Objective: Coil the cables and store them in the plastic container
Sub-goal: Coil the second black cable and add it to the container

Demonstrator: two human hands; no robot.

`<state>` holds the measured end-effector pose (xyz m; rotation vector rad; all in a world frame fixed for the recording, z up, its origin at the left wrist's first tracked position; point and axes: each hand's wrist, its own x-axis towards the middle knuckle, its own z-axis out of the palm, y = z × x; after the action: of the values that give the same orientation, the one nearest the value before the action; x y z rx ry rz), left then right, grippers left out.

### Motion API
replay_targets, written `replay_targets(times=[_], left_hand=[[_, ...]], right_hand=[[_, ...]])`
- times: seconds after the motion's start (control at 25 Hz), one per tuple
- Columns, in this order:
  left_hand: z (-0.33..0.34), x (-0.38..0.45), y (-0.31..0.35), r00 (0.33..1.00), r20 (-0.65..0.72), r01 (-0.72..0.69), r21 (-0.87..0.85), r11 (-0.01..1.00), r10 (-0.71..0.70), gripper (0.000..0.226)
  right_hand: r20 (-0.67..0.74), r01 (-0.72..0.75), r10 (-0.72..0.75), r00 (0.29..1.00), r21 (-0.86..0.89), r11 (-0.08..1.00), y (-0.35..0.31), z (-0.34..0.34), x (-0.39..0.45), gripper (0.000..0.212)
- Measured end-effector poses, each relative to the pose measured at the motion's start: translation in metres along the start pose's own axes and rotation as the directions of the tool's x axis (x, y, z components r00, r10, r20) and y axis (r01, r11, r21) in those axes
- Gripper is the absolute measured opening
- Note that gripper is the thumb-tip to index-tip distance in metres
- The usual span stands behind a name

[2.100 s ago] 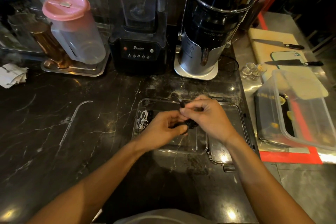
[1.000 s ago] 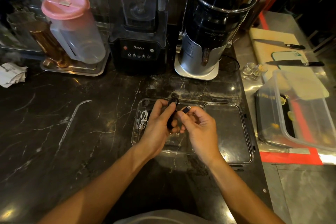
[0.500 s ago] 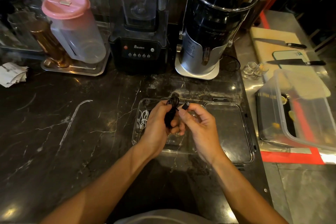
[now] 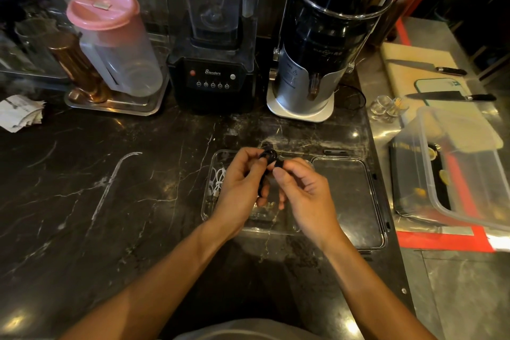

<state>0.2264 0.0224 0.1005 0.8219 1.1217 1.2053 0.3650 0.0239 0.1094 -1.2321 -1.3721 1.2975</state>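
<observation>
With our left hand [image 4: 242,185] gripping the black cable [image 4: 267,159] coil and right hand [image 4: 300,188] pinching its plug just above the clear container [image 4: 292,229], a slack pinch could spring the loops loose.

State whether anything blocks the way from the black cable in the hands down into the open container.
Nothing visible does. The black cable is held over the container, which has no lid on; a white cable lies at its left end.
</observation>
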Motion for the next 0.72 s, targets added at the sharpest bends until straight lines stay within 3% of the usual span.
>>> replay_targets(times=[0.12, 0.4, 0.72], left_hand=[[-0.0009, 0.0006, -0.0022, 0.999, -0.011, 0.033, 0.009, 0.999, -0.033, 0.021], [-0.0001, 0.0013, -0.0008, 1.000, -0.014, 0.009, 0.005, 1.000, -0.009, 0.016], [0.0025, 0.0019, -0.0018, 0.997, 0.024, 0.075, -0.025, 0.997, -0.075, 0.026]], right_hand=[[0.008, 0.019, -0.019, 1.000, -0.060, 0.998, 0.0004, 0.0020, -0.0004, 0.016], [-0.080, -0.056, 0.067, 0.995, 0.127, 0.990, 0.0076, 0.0069, -0.0013, 0.017], [-0.117, -0.076, 0.095, 0.989, 0.158, 0.984, 0.0025, 0.0102, -0.0016, 0.019]])
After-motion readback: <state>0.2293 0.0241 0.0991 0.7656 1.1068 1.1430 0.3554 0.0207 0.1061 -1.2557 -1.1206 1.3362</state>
